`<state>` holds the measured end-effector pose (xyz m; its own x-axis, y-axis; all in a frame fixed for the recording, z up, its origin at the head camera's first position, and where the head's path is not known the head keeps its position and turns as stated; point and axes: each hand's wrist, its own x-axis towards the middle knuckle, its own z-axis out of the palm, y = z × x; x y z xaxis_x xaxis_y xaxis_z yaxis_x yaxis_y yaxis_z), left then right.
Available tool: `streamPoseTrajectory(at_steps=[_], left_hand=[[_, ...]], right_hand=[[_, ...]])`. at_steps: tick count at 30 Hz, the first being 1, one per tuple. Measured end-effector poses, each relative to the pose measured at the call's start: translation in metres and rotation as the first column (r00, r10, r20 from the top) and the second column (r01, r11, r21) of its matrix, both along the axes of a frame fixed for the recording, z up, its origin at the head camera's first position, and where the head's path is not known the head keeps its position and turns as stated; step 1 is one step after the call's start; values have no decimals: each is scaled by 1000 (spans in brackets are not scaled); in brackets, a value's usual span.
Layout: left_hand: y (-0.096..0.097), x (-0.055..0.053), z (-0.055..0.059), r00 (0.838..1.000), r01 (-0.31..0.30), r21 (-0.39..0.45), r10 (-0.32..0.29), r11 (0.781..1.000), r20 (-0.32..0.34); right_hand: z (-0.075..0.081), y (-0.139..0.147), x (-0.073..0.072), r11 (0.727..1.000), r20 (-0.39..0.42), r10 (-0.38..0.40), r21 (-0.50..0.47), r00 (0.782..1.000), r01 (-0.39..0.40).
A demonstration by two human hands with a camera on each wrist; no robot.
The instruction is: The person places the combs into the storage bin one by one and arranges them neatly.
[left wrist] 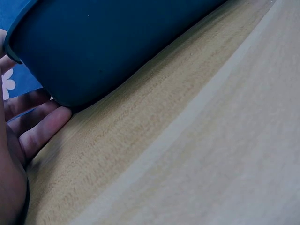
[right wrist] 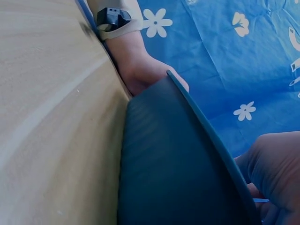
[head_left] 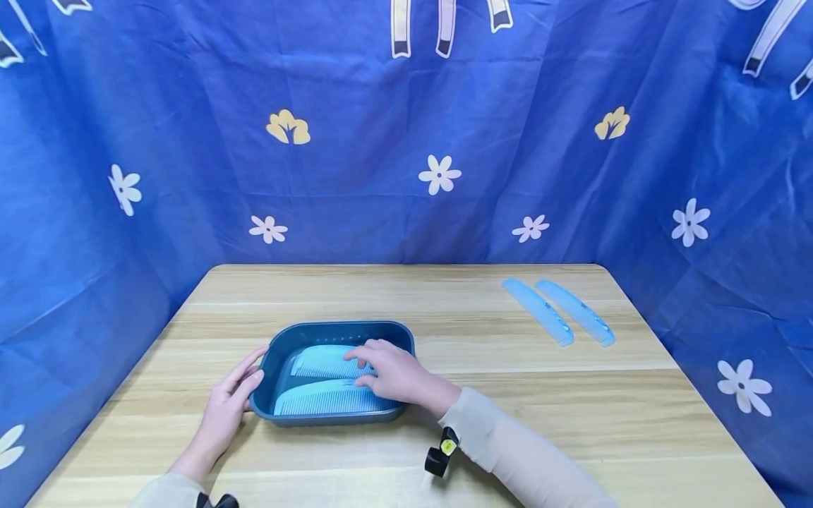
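Note:
A dark teal plastic basket (head_left: 330,420) sits on the table with two light blue combs inside, an upper comb (head_left: 320,358) and a lower comb (head_left: 324,399). My left hand (head_left: 230,398) grips the basket's left end, thumb at the rim and fingers against the outer wall. Reaching over the right side, my right hand (head_left: 400,370) has its bent index finger and thumb at the upper comb, hiding that comb's right end. A thin light blue edge (right wrist: 260,200) shows between the right fingers, just above the rim, in the right wrist view.
Two more light blue combs, a left one (head_left: 540,312) and a right one (head_left: 576,313), lie side by side at the table's back right. Blue patterned curtain (head_left: 356,176) stands behind and along both sides of the wooden table (head_left: 571,423).

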<state>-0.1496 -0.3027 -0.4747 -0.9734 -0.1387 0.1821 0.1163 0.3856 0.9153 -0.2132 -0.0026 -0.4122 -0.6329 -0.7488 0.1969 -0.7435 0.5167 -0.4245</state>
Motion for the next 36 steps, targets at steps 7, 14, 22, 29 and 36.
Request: streamPoseTrajectory(at_steps=[7,14,22,29,36], left_hand=[[0,0,0,1000,-1,7,1,1000,-2],[0,1,0,1000,-2,10,2,1000,-2],[1,1,0,1000,0,14,0,1000,-2],[1,0,0,1000,-1,3,1,1000,-7],[1,-1,0,1000,-5,6,5,1000,-1]], right_hand=[[1,7,-6,998,3,-2,-59,1000,2],[2,12,-6,993,12,-15,-116,1000,16],[-1,19,-9,980,14,-45,-193,999,47],[-2,26,-12,949,33,-72,-305,997,79],[-7,31,-10,890,30,-104,-443,994,107]])
